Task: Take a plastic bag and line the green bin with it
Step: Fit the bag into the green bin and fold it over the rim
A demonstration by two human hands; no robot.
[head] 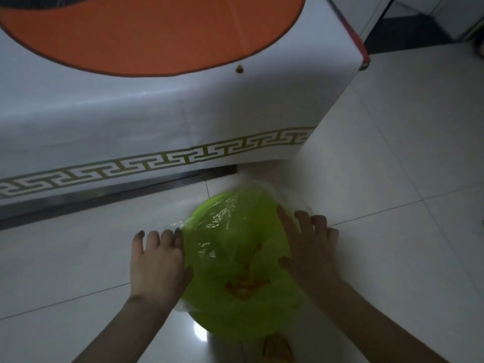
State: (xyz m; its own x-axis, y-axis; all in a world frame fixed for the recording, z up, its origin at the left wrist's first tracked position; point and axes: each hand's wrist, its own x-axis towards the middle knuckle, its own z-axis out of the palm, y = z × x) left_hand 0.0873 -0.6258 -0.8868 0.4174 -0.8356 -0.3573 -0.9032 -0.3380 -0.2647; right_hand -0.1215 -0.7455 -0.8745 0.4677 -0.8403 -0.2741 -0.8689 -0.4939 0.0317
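While both hands, left hand and right hand, are pressed with fingers spread on the green bin, the thin, slippery plastic bag is best gripped at the rim.

Glossy white tiled floor, thin grey grout lines. Bright green round plastic bin stands on it, clear plastic bag draped over, near white cloth-covered counter.

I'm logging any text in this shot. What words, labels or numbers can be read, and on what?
None can be read.
Orange print on the plastic bag over the green bin: too blurred to read.
Gold band on the white tablecloth: a key pattern, not lettering.
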